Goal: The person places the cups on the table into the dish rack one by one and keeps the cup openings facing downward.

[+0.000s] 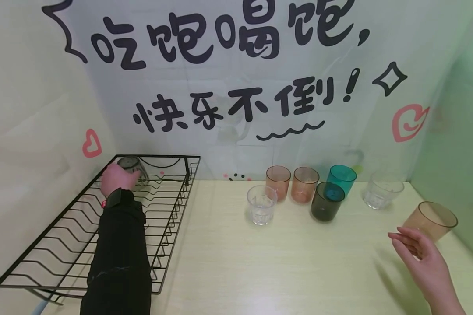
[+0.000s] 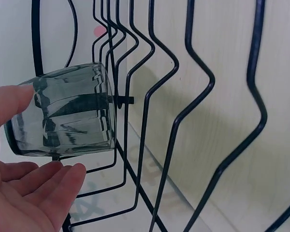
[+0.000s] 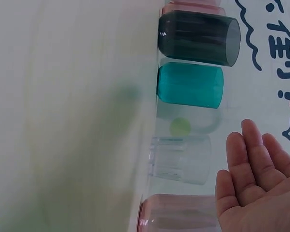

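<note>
At the rack's far end: I have my left hand [image 1: 116, 178] on a smoky grey glass [image 1: 133, 168], tipped over against the wires of the black wire dish rack [image 1: 169, 227].
Left hand, state: thumb and fingers loosely cupped round the grey glass [image 2: 65, 116]; in the left wrist view the thumb lies along its base and the fingertips [image 2: 67, 181] sit just under its side. Contact looks light, so I judge it either just set down or about to be lifted.
Right hand, state: my right hand [image 1: 419, 256] is spread, palm up, holding nothing, and hovers near the amber glass [image 1: 431, 220] without touching it.
Progress, as I judge it: one glass is at the rack and seven wait on the table [image 1: 284, 267], so the racking has barely started.
Count, rack: 1 grey glass, no other ware visible.
Count, clear glasses: 2, a clear faceted glass [image 1: 261, 204] at the left of the group and a second clear glass [image 1: 382, 189] further right.
Count, pink glasses: 2, a pink glass [image 1: 278, 182] and its twin pink glass [image 1: 305, 184] just beside it.
Count, dark glass: 1, a dark smoked glass [image 1: 326, 201].
Count, teal glass: 1, a teal glass [image 1: 341, 178] just behind the dark one.
Count, amber: 1, standing apart at the far right.
Total: 8 glasses.
</note>
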`<state>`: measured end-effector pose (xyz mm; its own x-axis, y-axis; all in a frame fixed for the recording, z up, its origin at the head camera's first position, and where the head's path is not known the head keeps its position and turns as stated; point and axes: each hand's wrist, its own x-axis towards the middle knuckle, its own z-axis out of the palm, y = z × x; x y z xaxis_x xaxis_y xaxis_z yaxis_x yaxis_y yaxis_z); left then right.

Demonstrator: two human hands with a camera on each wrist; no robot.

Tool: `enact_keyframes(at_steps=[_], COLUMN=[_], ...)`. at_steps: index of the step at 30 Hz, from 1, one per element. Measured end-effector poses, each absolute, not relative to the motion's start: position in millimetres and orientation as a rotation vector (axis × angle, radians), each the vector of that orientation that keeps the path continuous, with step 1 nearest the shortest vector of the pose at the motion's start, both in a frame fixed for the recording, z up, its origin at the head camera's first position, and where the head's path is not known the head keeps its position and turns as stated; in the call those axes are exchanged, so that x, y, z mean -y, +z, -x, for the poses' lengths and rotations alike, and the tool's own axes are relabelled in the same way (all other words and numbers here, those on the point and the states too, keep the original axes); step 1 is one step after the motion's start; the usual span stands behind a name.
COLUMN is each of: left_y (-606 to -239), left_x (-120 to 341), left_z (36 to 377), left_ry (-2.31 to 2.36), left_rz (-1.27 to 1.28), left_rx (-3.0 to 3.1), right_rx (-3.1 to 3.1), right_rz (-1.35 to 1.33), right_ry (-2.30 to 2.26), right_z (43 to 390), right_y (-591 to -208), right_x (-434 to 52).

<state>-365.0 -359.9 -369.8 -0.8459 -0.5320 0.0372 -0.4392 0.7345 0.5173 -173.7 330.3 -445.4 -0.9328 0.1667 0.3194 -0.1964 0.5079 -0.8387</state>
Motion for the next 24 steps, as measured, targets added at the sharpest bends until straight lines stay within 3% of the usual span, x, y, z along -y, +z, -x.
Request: enact_keyframes(at_steps=[12, 24], left_y=[-345.1, -309.5], left_x=[354.8, 331.3], left_z=[350.8, 339.0], left_ry=[-0.619, -0.421], left_rz=[-0.717, -0.426], left_rx=[2.796, 2.864], right_rx=[2.393, 2.508], right_rz=[-0.039, -0.058], right_ry=[1.407, 1.261], right_z=[176.5, 177.4], right_y=[-441.4, -435.0], right_x=[-327.9, -335.7])
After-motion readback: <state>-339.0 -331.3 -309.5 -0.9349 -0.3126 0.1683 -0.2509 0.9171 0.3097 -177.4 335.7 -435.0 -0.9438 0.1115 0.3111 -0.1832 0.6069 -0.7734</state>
